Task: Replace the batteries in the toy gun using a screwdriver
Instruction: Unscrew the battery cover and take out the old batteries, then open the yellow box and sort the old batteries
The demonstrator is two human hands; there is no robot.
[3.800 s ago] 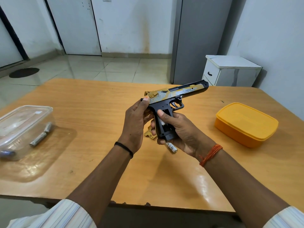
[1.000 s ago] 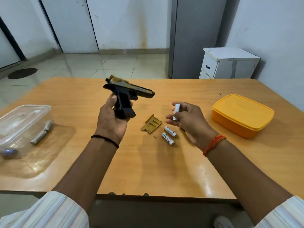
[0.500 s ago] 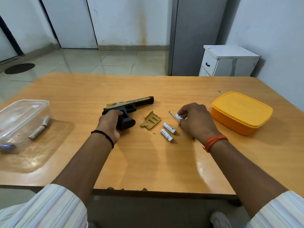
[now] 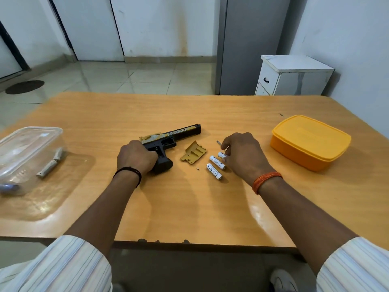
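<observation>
The black and gold toy gun (image 4: 172, 135) lies on its side on the wooden table (image 4: 189, 207), barrel pointing right. My left hand (image 4: 134, 157) grips its black handle. The gold battery cover (image 4: 193, 152) lies just right of the gun, with a tiny screw (image 4: 197, 169) below it. Two white batteries (image 4: 217, 162) (image 4: 214, 171) lie side by side. My right hand (image 4: 244, 154) rests beside them, its fingertips on a third battery (image 4: 221, 154). A screwdriver tip (image 4: 219, 142) pokes out from under that hand; the handle is hidden.
A clear plastic box (image 4: 27, 152) holding a few batteries stands at the left table edge. A closed yellow lidded box (image 4: 311, 142) stands at the right. A white cabinet (image 4: 292, 74) stands beyond the table.
My left hand lowered the gun from mid-air onto the table. My right hand brought a third battery down next to the two lying there.
</observation>
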